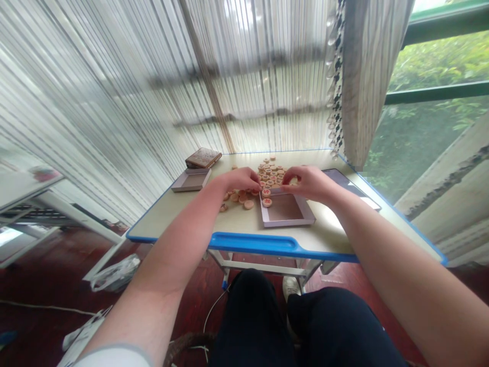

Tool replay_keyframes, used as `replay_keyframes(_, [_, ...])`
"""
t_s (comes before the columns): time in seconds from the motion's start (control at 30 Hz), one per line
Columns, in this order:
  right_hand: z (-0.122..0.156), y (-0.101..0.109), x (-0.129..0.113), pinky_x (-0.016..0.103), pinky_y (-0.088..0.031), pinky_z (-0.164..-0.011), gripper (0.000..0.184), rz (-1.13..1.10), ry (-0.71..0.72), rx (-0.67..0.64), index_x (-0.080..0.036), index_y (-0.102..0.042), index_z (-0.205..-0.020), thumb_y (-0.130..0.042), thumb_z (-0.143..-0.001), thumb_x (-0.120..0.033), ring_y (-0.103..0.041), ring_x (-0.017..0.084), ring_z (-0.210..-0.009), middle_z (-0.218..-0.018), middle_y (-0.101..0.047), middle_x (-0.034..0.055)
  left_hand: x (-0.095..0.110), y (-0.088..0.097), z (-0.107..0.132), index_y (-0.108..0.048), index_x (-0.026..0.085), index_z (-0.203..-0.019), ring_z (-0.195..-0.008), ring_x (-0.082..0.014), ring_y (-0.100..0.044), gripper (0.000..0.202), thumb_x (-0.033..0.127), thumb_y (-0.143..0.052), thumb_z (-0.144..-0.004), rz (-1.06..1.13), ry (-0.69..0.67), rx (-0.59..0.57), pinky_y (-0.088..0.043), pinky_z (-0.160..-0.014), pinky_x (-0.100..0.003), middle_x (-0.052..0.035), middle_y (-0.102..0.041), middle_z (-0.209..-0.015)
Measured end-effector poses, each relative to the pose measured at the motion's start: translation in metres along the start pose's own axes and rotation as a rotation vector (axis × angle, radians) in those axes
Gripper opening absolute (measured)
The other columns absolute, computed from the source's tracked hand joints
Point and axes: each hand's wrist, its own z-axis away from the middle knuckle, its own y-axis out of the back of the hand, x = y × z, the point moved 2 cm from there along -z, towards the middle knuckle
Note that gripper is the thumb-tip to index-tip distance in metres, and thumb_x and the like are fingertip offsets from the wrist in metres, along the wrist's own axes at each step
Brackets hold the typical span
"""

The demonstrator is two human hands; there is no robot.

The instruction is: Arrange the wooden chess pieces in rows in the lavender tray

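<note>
Round wooden Chinese chess pieces (pixel 269 176) lie heaped on the desk beyond and between my hands. A looser group of pieces (pixel 242 198) lies under and in front of my left hand (pixel 244 178). Its fingers are curled together at the left far corner of an open shallow box (pixel 289 223); whatever they pinch is hidden. Inside that box, along its left wall, are two pieces with red characters (pixel 267 202). My right hand (pixel 303 181) is at the box's far rim, thumb and fingers bent inward beside the heap. I cannot make out what lies between its fingertips.
Another shallow open tray (pixel 191 180) is at the desk's left, with a brown patterned box (pixel 204 157) behind it. On the right lies a dark flat tablet-like thing (pixel 349 186), partly behind my right arm. Blue edging (pixel 252 242) borders the desk; string curtains (pixel 248 102) hang behind.
</note>
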Motion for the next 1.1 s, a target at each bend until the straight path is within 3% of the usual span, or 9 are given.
replay_keyframes(0.2, [0.008,-0.016,-0.014,0.029,-0.041,-0.072,0.014,0.075,0.231,-0.196,-0.024,-0.067,-0.071,-0.063,-0.067,-0.037,-0.056,0.018,-0.078,-0.074,-0.067,-0.0002,-0.001,0.001,-0.001,-0.069,0.017,-0.083,-0.069,-0.0140,-0.058,0.029,0.033,-0.063,-0.060,0.001,0.022,-0.002,-0.041,-0.059,-0.021,-0.0010,-0.068,-0.075])
replay_keyframes(0.4, [0.007,-0.013,-0.007,0.031,-0.041,-0.076,0.024,0.088,0.230,-0.219,-0.025,-0.070,-0.083,-0.063,-0.068,-0.042,-0.056,0.021,-0.083,-0.080,-0.068,0.0007,-0.002,-0.001,-0.002,-0.069,0.017,-0.086,-0.067,-0.0140,-0.058,0.031,0.033,-0.062,-0.061,0.031,0.028,-0.024,-0.042,-0.058,-0.022,-0.0019,-0.068,-0.078])
replay_keyframes(0.57, [0.008,-0.016,-0.006,0.029,-0.042,-0.073,0.015,0.060,0.205,-0.269,-0.027,-0.069,-0.076,-0.061,-0.069,-0.037,-0.057,0.017,-0.074,-0.076,-0.068,-0.0016,-0.002,-0.001,-0.001,-0.069,0.017,-0.085,-0.066,-0.0138,-0.058,0.029,0.032,-0.061,-0.061,0.015,0.018,-0.014,-0.042,-0.058,-0.022,-0.0019,-0.068,-0.076])
replay_keyframes(0.87, [0.007,-0.020,-0.025,0.031,-0.042,-0.080,0.019,0.042,0.356,-0.051,-0.021,-0.068,-0.083,-0.061,-0.072,-0.036,-0.057,0.019,-0.084,-0.083,-0.066,0.0039,0.000,-0.001,-0.001,-0.069,0.017,-0.080,-0.066,-0.0137,-0.056,0.026,0.032,-0.060,-0.060,-0.016,-0.027,0.002,-0.041,-0.060,-0.022,-0.0006,-0.066,-0.072])
replay_keyframes(1.1, [0.008,-0.027,-0.031,0.030,-0.043,-0.078,0.022,0.051,0.371,-0.047,-0.022,-0.067,-0.089,-0.058,-0.077,-0.037,-0.057,0.019,-0.085,-0.087,-0.065,0.0051,0.002,0.000,0.001,-0.069,0.017,-0.082,-0.066,-0.0135,-0.055,0.029,0.032,-0.058,-0.061,-0.049,-0.052,0.011,-0.039,-0.059,-0.022,-0.0008,-0.065,-0.073])
